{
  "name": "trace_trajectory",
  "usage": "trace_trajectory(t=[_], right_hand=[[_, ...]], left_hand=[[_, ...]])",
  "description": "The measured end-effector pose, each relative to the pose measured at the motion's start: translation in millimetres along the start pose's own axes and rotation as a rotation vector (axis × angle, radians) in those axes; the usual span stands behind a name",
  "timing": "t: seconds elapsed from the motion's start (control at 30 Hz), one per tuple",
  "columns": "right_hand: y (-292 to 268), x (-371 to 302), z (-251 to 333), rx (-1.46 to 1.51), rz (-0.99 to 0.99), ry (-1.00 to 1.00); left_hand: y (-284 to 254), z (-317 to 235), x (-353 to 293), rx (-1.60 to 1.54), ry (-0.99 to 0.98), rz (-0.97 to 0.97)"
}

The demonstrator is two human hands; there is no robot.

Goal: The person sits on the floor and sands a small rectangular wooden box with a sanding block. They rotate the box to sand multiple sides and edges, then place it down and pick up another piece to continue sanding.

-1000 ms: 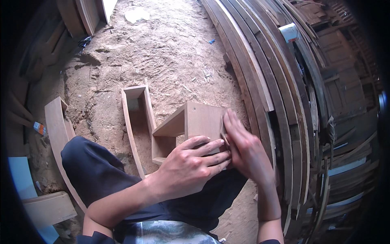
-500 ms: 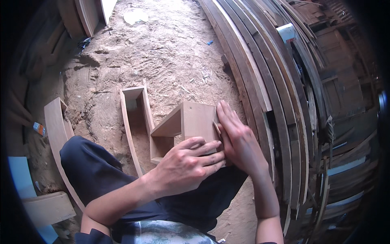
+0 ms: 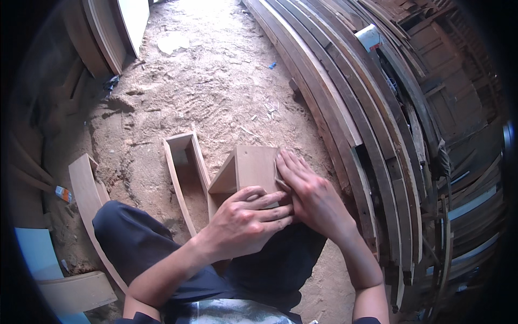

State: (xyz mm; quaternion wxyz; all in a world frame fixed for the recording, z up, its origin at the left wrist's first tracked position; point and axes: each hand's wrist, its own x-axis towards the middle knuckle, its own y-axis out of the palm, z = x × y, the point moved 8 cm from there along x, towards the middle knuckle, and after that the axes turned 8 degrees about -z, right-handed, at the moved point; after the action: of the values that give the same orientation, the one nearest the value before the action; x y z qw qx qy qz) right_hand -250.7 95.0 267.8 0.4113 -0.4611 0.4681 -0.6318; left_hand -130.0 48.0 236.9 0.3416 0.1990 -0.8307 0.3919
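A pale wooden box frame [image 3: 256, 164] stands tilted at my lap, one flat board facing up and its open side toward the left. My left hand [image 3: 245, 218] lies across the near part of that board, fingers bent over it and gripping it. Pressed along the board's right edge is my right hand [image 3: 310, 191], its fingers together and pointing away from me. Under its palm shows the edge of a thin, folded sheet [image 3: 281, 181] that looks like sandpaper; most of it is hidden.
Another open wooden box frame [image 3: 190, 162] rests on the sawdust-covered ground [image 3: 216, 86] just left. Further left are a curved-looking board piece [image 3: 86, 183] and a short wooden piece [image 3: 78, 291]. Long stacked planks [image 3: 345, 119] line the right side. Panels [image 3: 102, 38] stand at far left.
The view has shifted slightly, so the surroundings sit differently in the picture. My right hand stays on the box's right edge, a little nearer to me along it; my left hand keeps its place.
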Motion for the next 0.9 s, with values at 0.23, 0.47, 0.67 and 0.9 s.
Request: trace_trajectory(t=[0.23, 0.47, 0.67, 0.9], right_hand=[[4, 11, -6, -0.023, -0.009, 0.022], [1, 17, -9, 0.005, 0.072, 0.070], [-1, -9, -4, 0.002, -0.010, 0.027], [10, 14, -9, 0.036, -0.024, 0.041]], left_hand=[[3, -5, 5, -0.009, 0.008, 0.039], [7, -3, 9, 0.024, 0.026, 0.014], [7, -5, 6, 0.002, 0.018, 0.052], [6, -7, 1, 0.001, 0.059, 0.029]])
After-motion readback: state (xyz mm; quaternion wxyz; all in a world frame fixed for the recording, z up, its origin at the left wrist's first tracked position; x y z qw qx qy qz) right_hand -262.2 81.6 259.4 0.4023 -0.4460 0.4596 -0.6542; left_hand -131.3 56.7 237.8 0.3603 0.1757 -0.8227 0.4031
